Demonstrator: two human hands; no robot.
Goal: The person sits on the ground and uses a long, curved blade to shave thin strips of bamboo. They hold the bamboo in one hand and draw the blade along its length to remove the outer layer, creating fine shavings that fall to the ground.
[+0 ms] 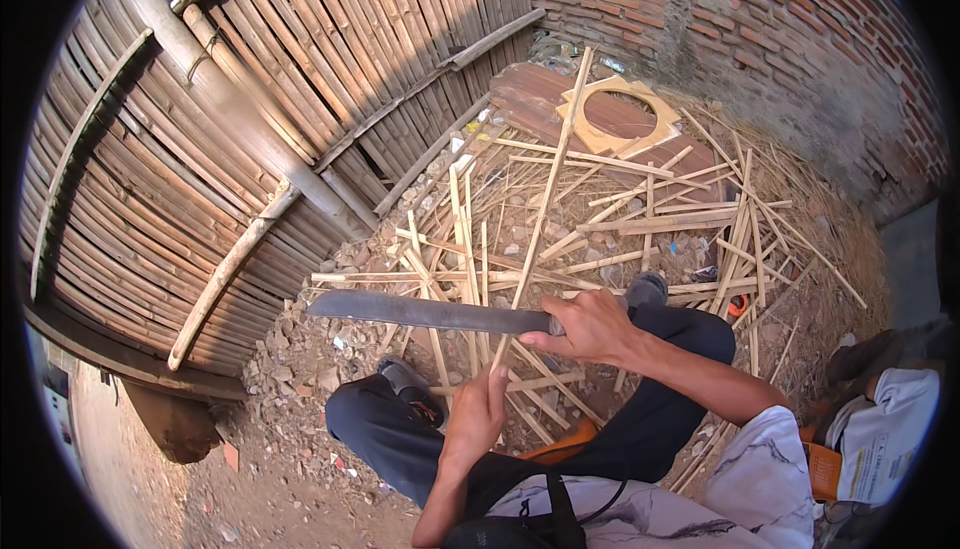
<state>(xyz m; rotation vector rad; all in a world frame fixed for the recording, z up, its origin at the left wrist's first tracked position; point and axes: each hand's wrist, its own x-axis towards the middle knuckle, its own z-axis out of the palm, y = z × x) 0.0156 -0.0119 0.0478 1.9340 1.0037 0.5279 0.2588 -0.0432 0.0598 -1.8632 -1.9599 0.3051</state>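
Note:
My right hand (592,329) is closed round the handle of a machete (425,311). Its long dark blade points left, roughly level across the view. My left hand (474,415), thumb up, grips the near end of a long bamboo strip (547,189). That strip slants away from me to the upper right and crosses the blade close to the handle. Whether the edge touches the strip, I cannot tell. Beyond and below the blade, several split bamboo strips (660,221) lie crisscrossed between and past my legs.
A bamboo-slat wall (230,129) stands at the left and a brick wall (790,39) at the back right. Near their corner, a yellowish frame with a round hole (590,130) lies on a brown board (528,99). Rubble (290,389) covers the ground. A white sack (890,429) sits at the right.

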